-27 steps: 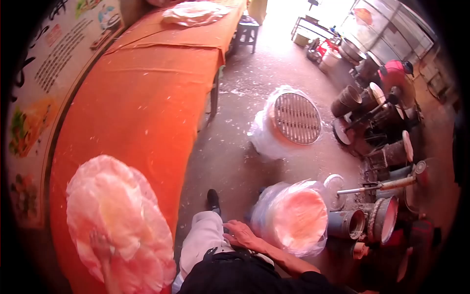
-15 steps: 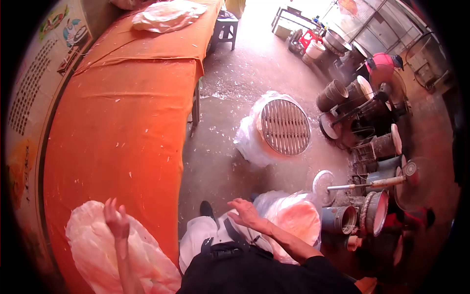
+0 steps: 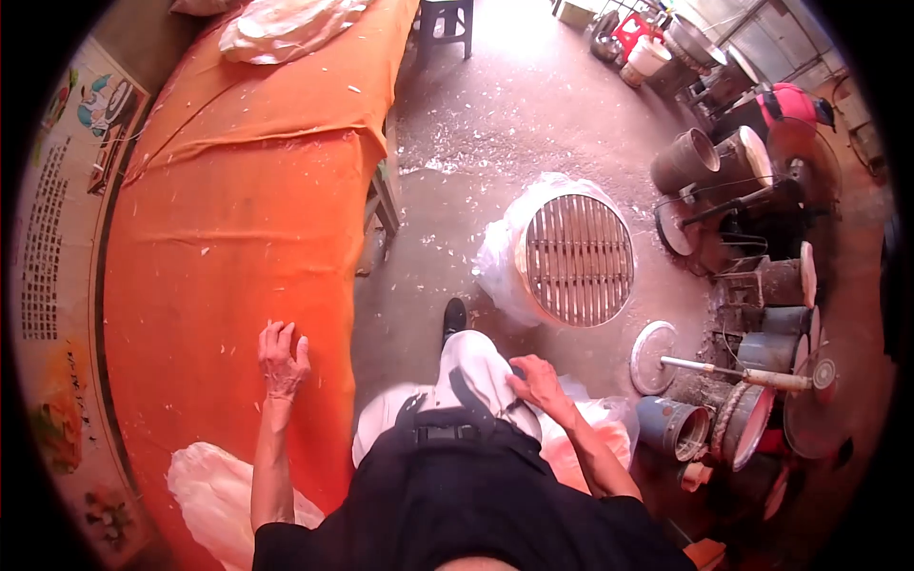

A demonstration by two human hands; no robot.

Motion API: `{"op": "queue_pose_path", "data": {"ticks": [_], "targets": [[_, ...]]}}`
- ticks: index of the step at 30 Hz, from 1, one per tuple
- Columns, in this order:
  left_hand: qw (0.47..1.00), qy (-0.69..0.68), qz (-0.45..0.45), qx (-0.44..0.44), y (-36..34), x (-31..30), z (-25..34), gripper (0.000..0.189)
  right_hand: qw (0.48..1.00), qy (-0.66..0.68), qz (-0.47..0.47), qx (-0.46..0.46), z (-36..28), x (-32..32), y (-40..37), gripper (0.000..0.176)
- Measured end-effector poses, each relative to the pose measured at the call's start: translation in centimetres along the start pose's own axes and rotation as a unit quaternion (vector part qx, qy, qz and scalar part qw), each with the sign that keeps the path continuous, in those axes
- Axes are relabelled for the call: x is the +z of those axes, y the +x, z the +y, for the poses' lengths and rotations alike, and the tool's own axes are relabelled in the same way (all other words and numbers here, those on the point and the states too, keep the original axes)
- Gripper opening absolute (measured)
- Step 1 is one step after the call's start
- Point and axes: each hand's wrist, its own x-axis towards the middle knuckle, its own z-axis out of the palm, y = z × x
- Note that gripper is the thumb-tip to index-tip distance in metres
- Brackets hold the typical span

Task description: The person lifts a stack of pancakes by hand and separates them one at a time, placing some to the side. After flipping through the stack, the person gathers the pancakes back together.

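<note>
My left hand (image 3: 283, 360) is over the orange cloth (image 3: 219, 276) on the long table, empty, with its fingers apart. Behind it, partly covered by my forearm, thin pale round sheets (image 3: 211, 490) lie at the table's near end. My right hand (image 3: 541, 381) hovers beside my right thigh with fingers loosely bent and nothing in them. Below that forearm, a pinkish-white round pile (image 3: 609, 423) shows inside clear plastic, partly hidden. Ahead on the floor, a round slatted rack (image 3: 579, 259) tops something wrapped in clear plastic (image 3: 505, 252).
More pale sheets (image 3: 286, 29) lie at the table's far end, near a dark stool (image 3: 446, 24). Metal drums (image 3: 671, 428), a white disc on a pole (image 3: 655, 357) and buckets (image 3: 685, 162) line the right side. A person in pink (image 3: 790, 103) is bent over at the back right.
My left hand has moved forward and right, off the pale sheets and over bare orange cloth. My view has shifted forward, and my right hand has moved away from the plastic-wrapped pile.
</note>
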Motion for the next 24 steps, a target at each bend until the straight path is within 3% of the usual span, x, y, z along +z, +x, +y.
{"op": "queue_pose_path", "data": {"ticks": [1, 4, 5, 8, 11, 14, 15, 16, 24], "targets": [[1.000, 0.016, 0.022, 0.001, 0.8, 0.1, 0.1, 0.020, 1.000, -0.001, -0.005, -0.008, 0.3, -1.0, 1.5, 0.032], [0.991, -0.017, -0.036, -0.125, 3.0, 0.0, 0.0, 0.013, 0.998, -0.017, 0.001, -0.054, 2.1, -3.4, 6.8, 0.031], [0.997, -0.002, 0.015, -0.082, 3.6, 0.5, -0.5, 0.010, 0.997, -0.022, 0.000, -0.071, 2.6, -3.9, 8.3, 0.032], [0.976, -0.075, 0.009, -0.204, 6.3, 0.0, 0.3, 0.010, 0.998, -0.023, -0.005, -0.057, 1.9, -7.1, 13.8, 0.031], [0.975, -0.103, 0.021, -0.193, 10.2, -0.1, 2.1, 0.008, 0.999, -0.012, -0.027, -0.029, 1.2, -9.4, 18.9, 0.032], [0.979, -0.134, 0.036, -0.147, 16.0, 1.4, 3.6, 0.007, 0.995, -0.027, -0.005, -0.094, 1.2, -10.4, 23.3, 0.035], [0.981, -0.142, 0.049, -0.127, 18.2, 2.0, 3.7, 0.007, 0.980, -0.041, 0.057, -0.187, 2.6, -9.8, 24.5, 0.036], [0.977, -0.163, 0.055, -0.123, 20.5, 2.7, 3.8, 0.007, 0.980, -0.041, 0.037, -0.193, 2.2, -10.5, 26.2, 0.038], [0.926, -0.338, 0.031, -0.164, 37.3, 6.5, 4.8, 0.010, 0.995, -0.014, -0.095, 0.016, -1.5, -13.8, 35.4, 0.032]]}}
